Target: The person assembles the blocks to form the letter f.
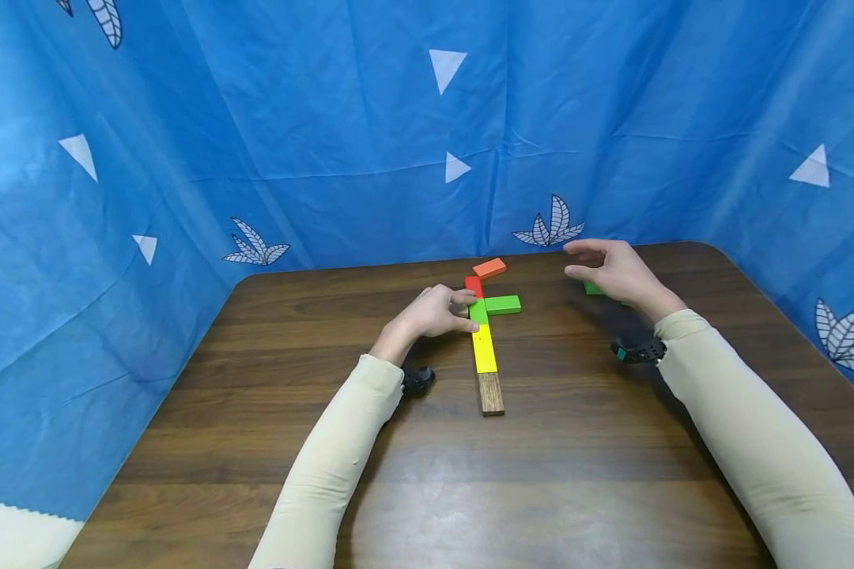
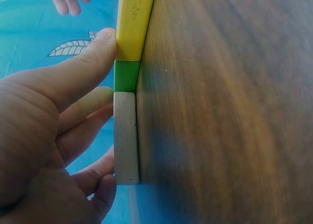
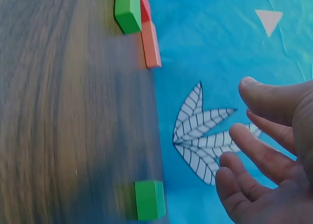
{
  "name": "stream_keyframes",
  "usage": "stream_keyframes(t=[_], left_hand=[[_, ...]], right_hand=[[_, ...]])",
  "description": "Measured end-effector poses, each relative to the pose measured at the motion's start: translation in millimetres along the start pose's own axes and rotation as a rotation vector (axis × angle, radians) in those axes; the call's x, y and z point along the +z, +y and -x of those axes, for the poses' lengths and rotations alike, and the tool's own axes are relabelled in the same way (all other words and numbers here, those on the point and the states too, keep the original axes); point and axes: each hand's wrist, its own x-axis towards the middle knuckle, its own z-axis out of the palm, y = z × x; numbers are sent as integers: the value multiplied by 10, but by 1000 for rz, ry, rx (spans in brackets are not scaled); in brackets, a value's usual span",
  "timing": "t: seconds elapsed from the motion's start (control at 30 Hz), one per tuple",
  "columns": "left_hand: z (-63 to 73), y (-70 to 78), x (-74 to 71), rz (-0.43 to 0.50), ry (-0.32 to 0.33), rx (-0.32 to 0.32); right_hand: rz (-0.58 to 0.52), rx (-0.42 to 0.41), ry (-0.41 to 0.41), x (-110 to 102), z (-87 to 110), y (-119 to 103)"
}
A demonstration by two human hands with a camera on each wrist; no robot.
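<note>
My left hand [image 1: 434, 310] rests over a line of blocks, its thumb at the yellow block [image 1: 485, 350]. Its other fingertips touch the top edge of a pale grey block [image 2: 126, 138], mostly covered in the head view. That block sits against the left side of a green block [image 1: 478, 313] in the line. A red block [image 1: 474, 287] stands beyond the green one and a brown wooden block [image 1: 491, 393] at the near end. Another green block [image 1: 504, 304] sticks out rightward. My right hand [image 1: 615, 273] hovers with nothing in it, above a separate green block [image 3: 149, 200].
An orange block [image 1: 489, 268] lies angled beside the red one, near the back edge of the wooden table [image 1: 270, 427]. A bit more green shows beneath the right hand. A blue curtain [image 1: 370, 118] hangs behind the table and along both sides.
</note>
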Motion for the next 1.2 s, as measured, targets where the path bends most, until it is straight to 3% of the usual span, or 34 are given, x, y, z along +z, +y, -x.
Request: stream_keyframes(t=[0.5, 0.9, 1.2], left_hand=[[-13, 5, 8, 2, 1, 11], [14, -5, 0, 9, 5, 0], [15, 1, 6, 1, 9, 7]], right_hand=[[116, 67, 112, -72, 12, 327], [124, 110, 64, -1, -22, 541], [104, 155, 74, -89, 42, 507]])
